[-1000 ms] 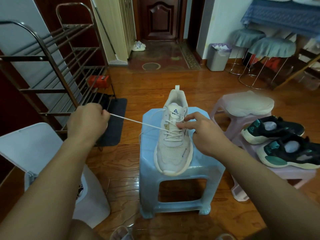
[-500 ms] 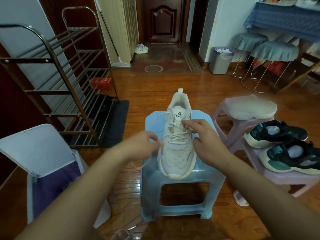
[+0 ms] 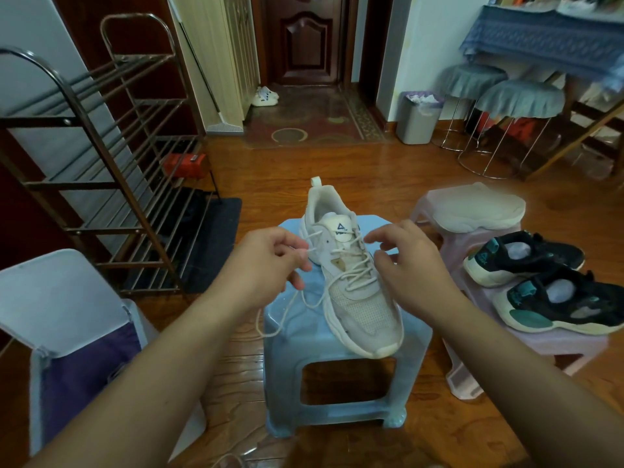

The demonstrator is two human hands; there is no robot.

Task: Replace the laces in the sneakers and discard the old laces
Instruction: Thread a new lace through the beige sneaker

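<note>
A cream sneaker [image 3: 358,298] stands on a light blue plastic stool [image 3: 304,336], toe toward me. Its cream lace [image 3: 287,309] runs through the eyelets, and a loose length hangs off the stool's left side. My left hand [image 3: 266,265] pinches the lace just left of the shoe's collar. My right hand [image 3: 408,261] hovers at the shoe's right side with its fingers loosely curved and holds nothing. The second cream sneaker [image 3: 479,211] lies sole-up on a pink stool [image 3: 557,339].
A white bin [image 3: 64,319] with a purple liner and raised lid stands at the near left. A metal shoe rack [image 3: 101,170] fills the left. A pair of black-and-teal sneakers [image 3: 547,282] sits on the pink stool. A grey bin [image 3: 418,119] and covered stools stand beyond.
My left hand, which had pulled the lace taut far out to the left, has come back beside the shoe, and the lace now hangs slack. My right hand has lifted off the laces.
</note>
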